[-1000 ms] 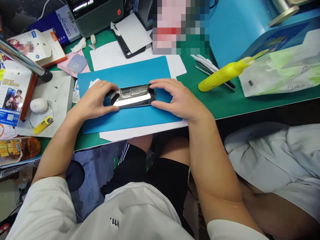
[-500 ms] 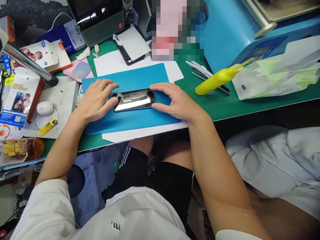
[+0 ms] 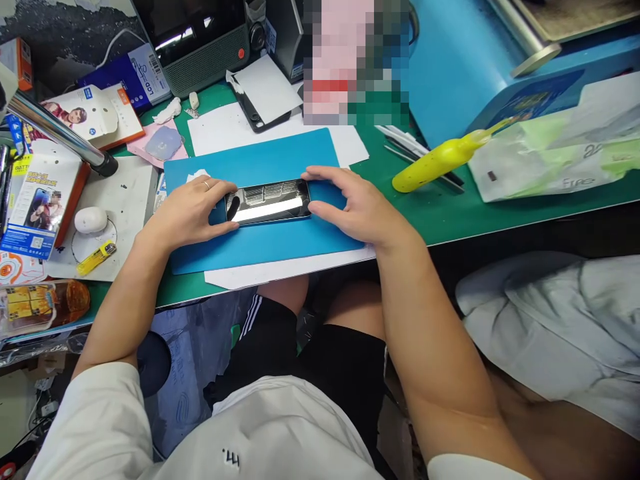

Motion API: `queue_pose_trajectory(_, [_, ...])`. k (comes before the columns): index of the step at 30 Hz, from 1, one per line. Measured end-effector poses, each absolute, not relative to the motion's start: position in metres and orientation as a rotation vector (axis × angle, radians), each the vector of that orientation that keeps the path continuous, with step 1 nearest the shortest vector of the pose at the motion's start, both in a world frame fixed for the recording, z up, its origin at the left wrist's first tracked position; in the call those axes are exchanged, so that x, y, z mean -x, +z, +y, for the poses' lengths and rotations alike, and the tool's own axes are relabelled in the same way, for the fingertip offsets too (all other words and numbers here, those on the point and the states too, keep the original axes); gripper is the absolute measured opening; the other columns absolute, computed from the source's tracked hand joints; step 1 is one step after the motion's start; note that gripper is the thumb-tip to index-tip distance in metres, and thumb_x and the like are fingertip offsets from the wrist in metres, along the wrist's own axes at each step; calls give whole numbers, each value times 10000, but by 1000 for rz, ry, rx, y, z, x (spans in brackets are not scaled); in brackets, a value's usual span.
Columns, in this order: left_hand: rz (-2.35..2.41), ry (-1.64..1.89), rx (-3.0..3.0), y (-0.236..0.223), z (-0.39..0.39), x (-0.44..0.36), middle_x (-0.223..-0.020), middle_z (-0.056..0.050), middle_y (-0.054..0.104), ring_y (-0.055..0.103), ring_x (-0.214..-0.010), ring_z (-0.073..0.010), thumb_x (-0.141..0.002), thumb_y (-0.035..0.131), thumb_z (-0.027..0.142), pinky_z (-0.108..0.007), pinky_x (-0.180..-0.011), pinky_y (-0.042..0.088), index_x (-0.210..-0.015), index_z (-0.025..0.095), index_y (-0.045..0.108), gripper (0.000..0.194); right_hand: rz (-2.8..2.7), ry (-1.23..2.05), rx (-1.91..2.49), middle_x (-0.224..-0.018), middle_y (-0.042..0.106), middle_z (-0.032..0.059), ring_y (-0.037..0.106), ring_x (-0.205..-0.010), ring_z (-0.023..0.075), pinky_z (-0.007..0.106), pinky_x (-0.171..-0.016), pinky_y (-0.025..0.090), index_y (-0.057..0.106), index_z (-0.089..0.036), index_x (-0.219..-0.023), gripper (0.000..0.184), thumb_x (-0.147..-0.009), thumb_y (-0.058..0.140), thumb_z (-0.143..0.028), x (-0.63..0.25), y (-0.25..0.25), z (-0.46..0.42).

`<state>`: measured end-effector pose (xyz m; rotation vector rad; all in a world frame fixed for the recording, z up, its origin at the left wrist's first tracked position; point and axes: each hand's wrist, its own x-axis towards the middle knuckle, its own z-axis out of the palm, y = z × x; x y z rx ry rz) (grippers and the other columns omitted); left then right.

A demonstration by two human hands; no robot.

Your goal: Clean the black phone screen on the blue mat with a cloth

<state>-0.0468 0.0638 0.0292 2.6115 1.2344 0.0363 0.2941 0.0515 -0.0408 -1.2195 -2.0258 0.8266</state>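
The phone (image 3: 269, 203) is set flat on the blue mat (image 3: 270, 247), left hand (image 3: 193, 211) and right hand (image 3: 359, 208) clasping its nine- and three-o'clock ends, remaining work unclear.

mottled dark wall (image 3: 50, 30) at top l., w/ a paler patch. green-topped workbench (image 3: 465, 217) runs l. to r., pale front edge, chrome post (image 3: 55, 123) standing at l. end. deep shadow under bench at r.; clear plastic (image 3: 195, 340) below l. side. floor hard to make out. bright light streaks reflected in dark screen (image 3: 200, 40) at back.
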Motion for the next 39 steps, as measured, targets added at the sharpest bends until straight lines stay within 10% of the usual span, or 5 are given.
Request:
queue_pose_trajectory(8, [1242,35,-2622,29,65,50,-1218,-140,750,713,-1134,-350,-986,684,584,-478,-975,556,-1466,248,588,594,-1923,898,1249,-1543,704,88,615,-1464,402,630,-1059,639,538,-325,-1617,671,-960,657,-385,-294,-45,51])
queue_pose_trajectory(30, [1746,637,-2561,6,73,58,-1215,-122,708,615,-1195,-355,-1055,539,444,-542,-1040,516,-1229,288,706,287,-1819,844,1211,-1350,810,81,728,-1312,332,611,-1210,542,715,-281,-1427,477,-959,659,-360,-292,-51,59])
queue_pose_trajectory(39, [1937,350,-2426,1,72,43,-1111,-122,684,636,-1135,-349,-1052,539,315,-494,-966,523,-1052,228,691,174,-1792,855,1213,-1338,819,53,731,-1310,328,600,-1221,535,741,-310,-1389,448,-944,698,-345,-293,-52,55])
